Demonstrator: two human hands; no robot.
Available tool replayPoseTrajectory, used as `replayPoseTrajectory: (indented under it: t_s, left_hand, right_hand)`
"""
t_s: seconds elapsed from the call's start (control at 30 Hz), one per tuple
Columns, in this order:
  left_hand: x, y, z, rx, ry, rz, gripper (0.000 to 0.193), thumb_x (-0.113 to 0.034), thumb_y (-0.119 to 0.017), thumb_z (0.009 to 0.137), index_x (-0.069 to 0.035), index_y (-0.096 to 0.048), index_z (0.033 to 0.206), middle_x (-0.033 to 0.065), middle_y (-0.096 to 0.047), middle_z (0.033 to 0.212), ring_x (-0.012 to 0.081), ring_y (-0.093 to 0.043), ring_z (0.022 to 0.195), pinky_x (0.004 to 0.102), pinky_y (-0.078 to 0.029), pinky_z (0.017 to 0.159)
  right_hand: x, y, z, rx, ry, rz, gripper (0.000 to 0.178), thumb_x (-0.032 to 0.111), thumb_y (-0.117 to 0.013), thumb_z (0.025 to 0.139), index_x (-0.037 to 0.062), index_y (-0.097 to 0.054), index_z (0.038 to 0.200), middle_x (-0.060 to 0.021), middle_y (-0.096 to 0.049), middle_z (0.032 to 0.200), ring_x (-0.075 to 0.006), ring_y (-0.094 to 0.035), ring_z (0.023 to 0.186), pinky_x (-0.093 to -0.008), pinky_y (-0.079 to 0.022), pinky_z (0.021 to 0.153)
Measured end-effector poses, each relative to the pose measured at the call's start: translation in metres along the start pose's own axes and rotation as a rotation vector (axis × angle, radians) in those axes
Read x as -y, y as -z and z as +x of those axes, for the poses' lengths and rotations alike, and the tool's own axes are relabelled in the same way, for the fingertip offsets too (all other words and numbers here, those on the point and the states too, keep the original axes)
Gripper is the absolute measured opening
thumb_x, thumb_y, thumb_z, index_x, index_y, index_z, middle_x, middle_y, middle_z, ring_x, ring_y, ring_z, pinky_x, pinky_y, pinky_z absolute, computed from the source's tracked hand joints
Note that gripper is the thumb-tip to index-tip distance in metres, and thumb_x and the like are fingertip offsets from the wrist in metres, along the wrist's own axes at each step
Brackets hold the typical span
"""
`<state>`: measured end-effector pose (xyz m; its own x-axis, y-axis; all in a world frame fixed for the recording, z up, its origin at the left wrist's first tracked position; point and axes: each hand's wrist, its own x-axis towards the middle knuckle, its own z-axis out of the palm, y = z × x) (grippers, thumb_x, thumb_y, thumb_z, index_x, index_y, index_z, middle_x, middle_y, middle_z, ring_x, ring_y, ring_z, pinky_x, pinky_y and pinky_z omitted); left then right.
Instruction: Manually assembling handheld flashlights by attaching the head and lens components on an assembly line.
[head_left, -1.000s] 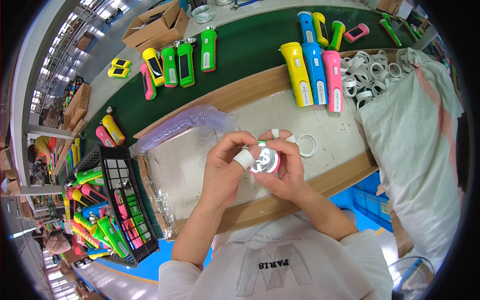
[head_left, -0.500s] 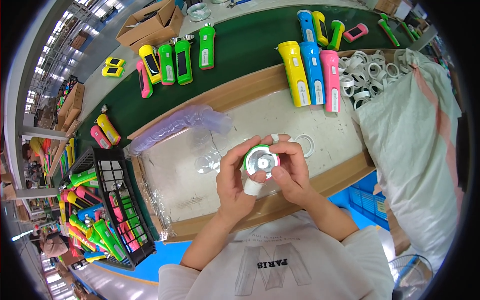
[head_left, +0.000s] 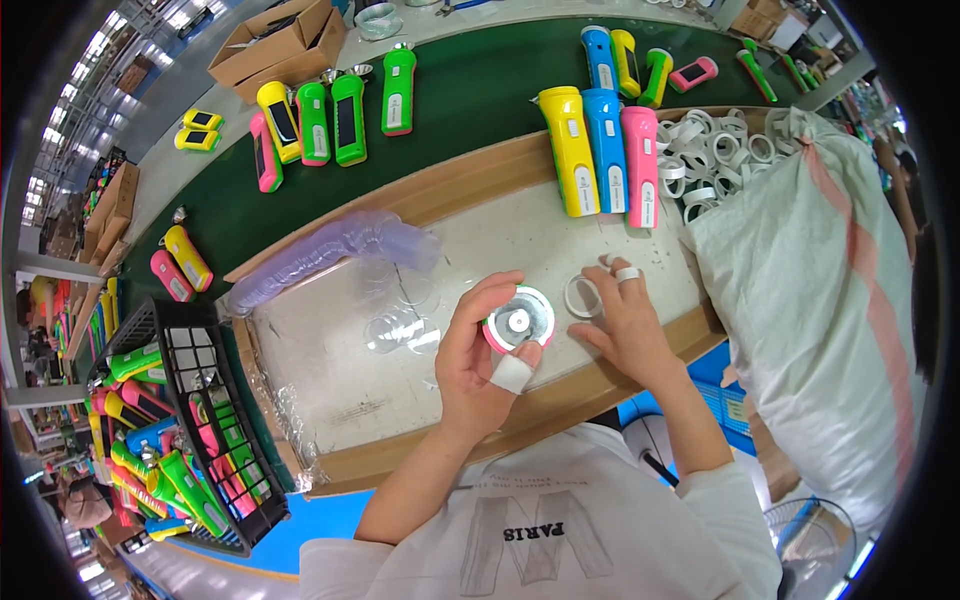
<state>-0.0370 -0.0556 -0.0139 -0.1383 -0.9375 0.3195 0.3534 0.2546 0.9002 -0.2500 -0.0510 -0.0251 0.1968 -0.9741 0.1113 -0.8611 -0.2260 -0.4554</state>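
My left hand (head_left: 478, 345) is wrapped round a pink and green flashlight (head_left: 520, 318), its round end turned up toward me. A silvery reflector with a white centre shows inside that end; the rest of the body is hidden by the hand. White tape covers the left thumb. My right hand (head_left: 628, 325) is open, fingers spread above the tray, with white wraps on its fingers. Beside its fingertips lies a loose white ring (head_left: 569, 299). Several thin clear discs (head_left: 385, 333) rest on the tray left of the flashlight.
A long stack of clear, purplish discs (head_left: 320, 255) lies along the cardboard-edged tray (head_left: 370, 435). Flashlights (head_left: 570, 150) stand behind it. White rings (head_left: 725, 150) spill beside a white sack (head_left: 800, 300) at right. A black crate (head_left: 222, 430) of flashlights stands left; a cardboard box (head_left: 277, 45) stands at the back.
My right hand has let go of the flashlight and moved right, to the loose ring. My left hand still holds the flashlight. The whole view has shifted slightly.
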Motion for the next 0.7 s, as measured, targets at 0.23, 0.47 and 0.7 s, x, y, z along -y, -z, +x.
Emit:
replayPoseTrajectory:
  t_s: [0.23, 0.47, 0.7]
  left_hand:
    - [0.002, 0.003, 0.0, 0.023, 0.008, 0.018, 0.056, 0.007, -0.065, 0.078, -0.002, -0.047, 0.13, 0.0191, -0.046, 0.137, 0.0232, -0.05, 0.122, 0.0349, -0.043, 0.102]
    - [0.004, 0.005, 0.003, 0.042, -0.013, -0.016, 0.06, 0.002, -0.07, 0.08, -0.002, -0.042, 0.133, 0.0186, -0.047, 0.137, 0.0246, -0.051, 0.123, 0.0357, -0.043, 0.102]
    - [-0.001, 0.016, 0.01, 0.045, -0.151, 0.382, 0.059, 0.001, -0.074, 0.074, -0.001, -0.052, 0.129, 0.0197, -0.058, 0.13, 0.0332, -0.061, 0.115, 0.0369, -0.05, 0.095]
  right_hand:
    - [0.022, 0.039, 0.022, -0.022, 0.226, 0.089, 0.059, 0.007, -0.073, 0.076, 0.0089, -0.047, 0.13, -0.024, -0.05, 0.123, -0.0415, -0.057, 0.106, -0.0428, -0.05, 0.087]
    - [0.061, 0.088, 0.052, 0.173, 0.532, 0.269, 0.059, 0.007, -0.075, 0.075, 0.0072, -0.05, 0.128, -0.0194, -0.052, 0.122, -0.0383, -0.057, 0.108, -0.0412, -0.051, 0.088]
    - [0.062, 0.069, 0.055, 0.083, 0.531, 0.481, 0.054, 0.012, -0.081, 0.074, 0.0035, -0.056, 0.121, -0.0194, -0.057, 0.119, -0.0333, -0.061, 0.103, -0.0406, -0.052, 0.087]
